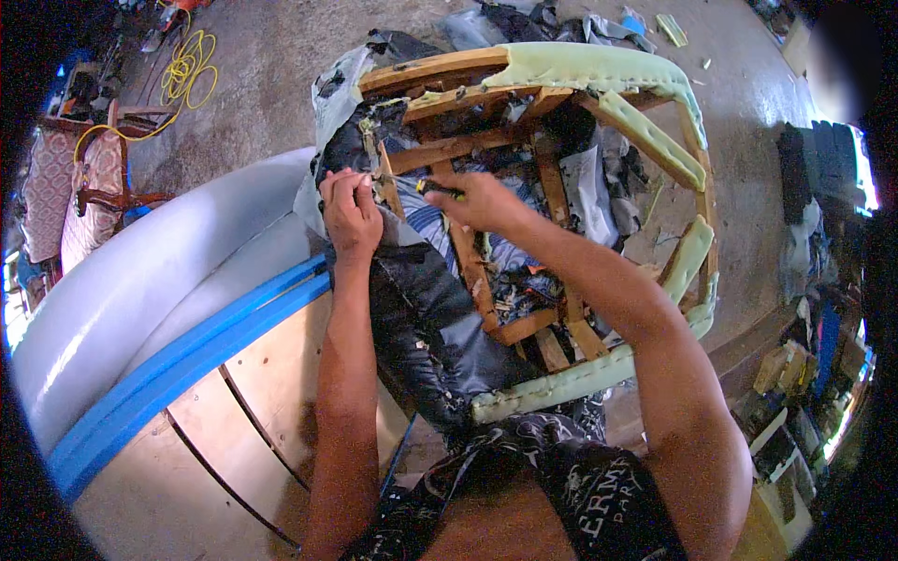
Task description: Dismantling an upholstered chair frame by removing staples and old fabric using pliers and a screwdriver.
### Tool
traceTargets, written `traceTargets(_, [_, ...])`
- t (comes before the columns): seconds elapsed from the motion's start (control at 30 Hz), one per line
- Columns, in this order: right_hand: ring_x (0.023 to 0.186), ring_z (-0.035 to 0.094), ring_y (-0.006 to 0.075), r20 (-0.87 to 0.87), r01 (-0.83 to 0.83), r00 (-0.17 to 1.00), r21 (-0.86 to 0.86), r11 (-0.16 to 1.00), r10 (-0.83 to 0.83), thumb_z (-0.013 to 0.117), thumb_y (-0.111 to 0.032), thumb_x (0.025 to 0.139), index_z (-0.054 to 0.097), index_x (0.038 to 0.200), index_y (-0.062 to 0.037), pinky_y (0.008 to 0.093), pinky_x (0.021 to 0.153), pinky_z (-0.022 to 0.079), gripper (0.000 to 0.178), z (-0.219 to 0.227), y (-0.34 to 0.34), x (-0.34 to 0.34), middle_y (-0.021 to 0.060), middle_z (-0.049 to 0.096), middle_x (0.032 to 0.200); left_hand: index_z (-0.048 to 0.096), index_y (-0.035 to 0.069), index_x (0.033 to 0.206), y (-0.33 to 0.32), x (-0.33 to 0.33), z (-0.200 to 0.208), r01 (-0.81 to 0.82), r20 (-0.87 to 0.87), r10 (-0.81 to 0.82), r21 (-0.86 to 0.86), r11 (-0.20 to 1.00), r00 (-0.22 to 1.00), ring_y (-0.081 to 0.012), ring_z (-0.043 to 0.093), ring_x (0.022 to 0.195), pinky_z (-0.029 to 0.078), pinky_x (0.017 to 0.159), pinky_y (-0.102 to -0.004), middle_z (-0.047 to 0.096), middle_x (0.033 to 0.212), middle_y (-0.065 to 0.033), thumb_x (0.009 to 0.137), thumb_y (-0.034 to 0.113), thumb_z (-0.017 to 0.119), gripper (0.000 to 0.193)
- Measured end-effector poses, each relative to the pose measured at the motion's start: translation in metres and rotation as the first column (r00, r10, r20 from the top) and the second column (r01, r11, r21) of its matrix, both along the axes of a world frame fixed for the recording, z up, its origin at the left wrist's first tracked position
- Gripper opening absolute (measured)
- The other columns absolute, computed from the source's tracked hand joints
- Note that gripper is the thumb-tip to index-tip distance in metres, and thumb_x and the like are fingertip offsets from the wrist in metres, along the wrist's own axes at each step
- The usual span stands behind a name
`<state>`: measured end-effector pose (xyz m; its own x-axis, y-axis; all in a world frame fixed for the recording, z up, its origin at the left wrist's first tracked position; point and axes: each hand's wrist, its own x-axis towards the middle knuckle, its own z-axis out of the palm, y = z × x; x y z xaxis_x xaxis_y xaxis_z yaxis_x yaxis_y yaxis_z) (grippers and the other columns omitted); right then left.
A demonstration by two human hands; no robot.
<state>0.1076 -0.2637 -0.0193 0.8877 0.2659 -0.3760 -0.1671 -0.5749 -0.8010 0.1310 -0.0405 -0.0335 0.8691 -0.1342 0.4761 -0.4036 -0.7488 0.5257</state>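
Observation:
A wooden chair frame (475, 280), partly stripped, lies before me with pale green foam (599, 67) along its rails. Black upholstery (440, 309) still covers its left side. My right hand (482, 201) grips a screwdriver (428, 187) with a black and yellow handle, its thin shaft pointing left at the wooden rail. Close to the tip, my left hand (354, 213) rests on the black cover's edge with its fingers bent together. Whatever those fingers pinch is too small to make out. Torn grey lining (339, 89) hangs over the frame's far left corner.
Left of the frame lie a large roll of grey-white sheeting (178, 248), blue bars (206, 351) and a plywood surface (234, 421). A yellow cord (190, 70) coils on the floor near patterned cushions (94, 192). Scraps (786, 369) pile up at the right.

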Motion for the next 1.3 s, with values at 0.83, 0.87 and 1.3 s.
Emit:
traceTargets(0.83, [0.079,0.065,0.0268,-0.039,0.381,0.921,0.289,0.878,-0.387,0.055,-0.037,0.097,0.05,0.126,-0.0066,0.039,0.072,0.051,0.043,-0.009,-0.003,-0.069,0.0174,0.065,0.089,0.052,0.006,0.127,-0.012,0.011,0.02,0.062,-0.15,-0.048,0.091,0.994,0.988,-0.0365,0.046,0.116,0.034,0.103,-0.0459,0.054,0.118,-0.0153,0.073,0.024,0.078,0.063])
traceTargets(0.87, [0.071,0.062,0.0222,-0.02,0.462,0.872,0.366,0.808,-0.489,0.055,-0.036,0.097,0.048,0.129,-0.0076,0.0383,0.067,0.05,0.043,-0.011,-0.003,-0.071,0.0137,0.063,0.08,0.052,0.008,0.129,-0.016,0.012,0.02,0.003,-0.168,0.023,0.152,0.988,0.985,-0.0364,0.047,0.116,0.035,0.102,-0.0458,0.054,0.118,-0.0154,0.072,0.025,0.079,0.066])
traceTargets(1.3, [0.096,0.062,0.0443,0.05,0.11,0.993,-0.052,0.993,-0.107,0.055,-0.035,0.093,0.054,0.133,-0.0142,0.0471,0.085,0.051,0.045,0.038,-0.006,-0.018,0.0215,0.066,0.11,0.068,0.006,0.093,0.003,0.042,0.01,-0.113,-0.176,0.111,-0.001,0.994,0.978,-0.0269,0.061,0.082,0.049,0.075,-0.0387,0.064,0.086,-0.0085,0.087,0.012,0.063,0.011])
